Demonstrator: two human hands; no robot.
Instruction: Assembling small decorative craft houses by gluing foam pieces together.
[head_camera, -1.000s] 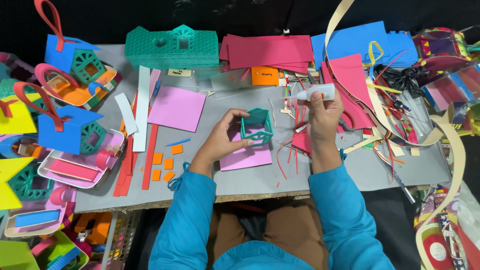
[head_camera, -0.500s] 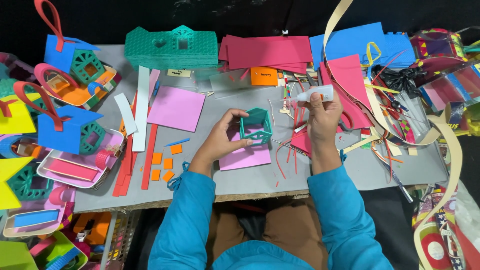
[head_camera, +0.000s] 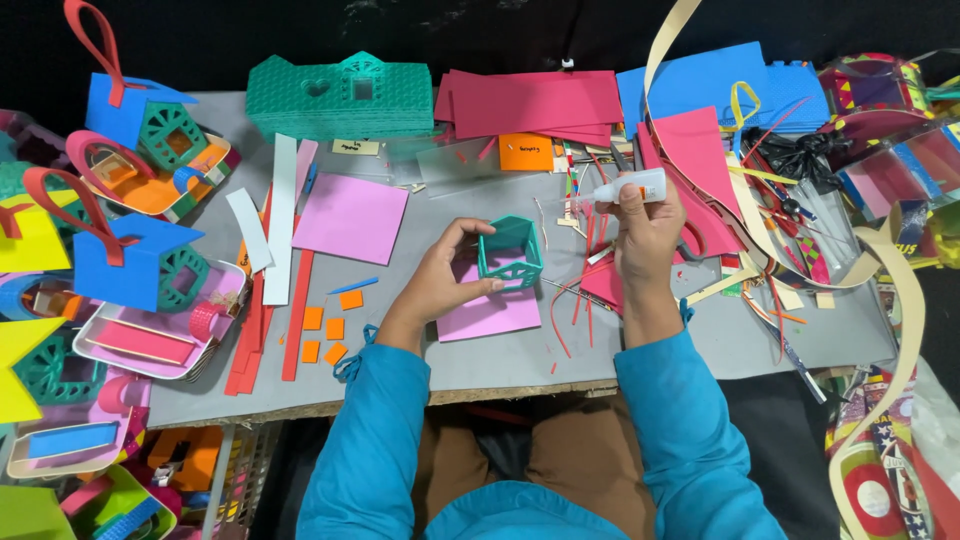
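Holding a small teal foam frame (head_camera: 511, 252) near the middle of the frame, my left hand (head_camera: 441, 283) curls around its left side, thumb arched over the top edge and fingertips pressed against the lower right corner. That wrist bends up and to the right, and my left forearm in its blue sleeve (head_camera: 372, 430) rises from the lower centre of the picture. The frame sits tilted over a pink sheet (head_camera: 487, 308) that lies flat on the grey table (head_camera: 560, 345).

My right hand (head_camera: 648, 232) stands just right of the frame, apart from it, closed in a fist around a white glue bottle (head_camera: 628, 189). The bottle lies nearly level at the top of my fist, its nozzle pointing left toward the upper right of the frame, not touching it. My right forearm comes up from the lower right, almost straight, with the wrist a little cocked.

Around my hands: thin red strips (head_camera: 583, 290) scattered between the frame and my right hand, 5 small orange squares (head_camera: 327, 332) left of my left wrist, a larger pink square (head_camera: 349, 217) at upper left of centre, long red and white strips (head_camera: 280, 260) beside it. A green foam house piece (head_camera: 340, 97) and a stack of dark pink sheets (head_camera: 535, 102) sit along the top edge, blue sheets (head_camera: 715, 85) at upper right, and finished foam houses (head_camera: 140, 200) crowd the left side.
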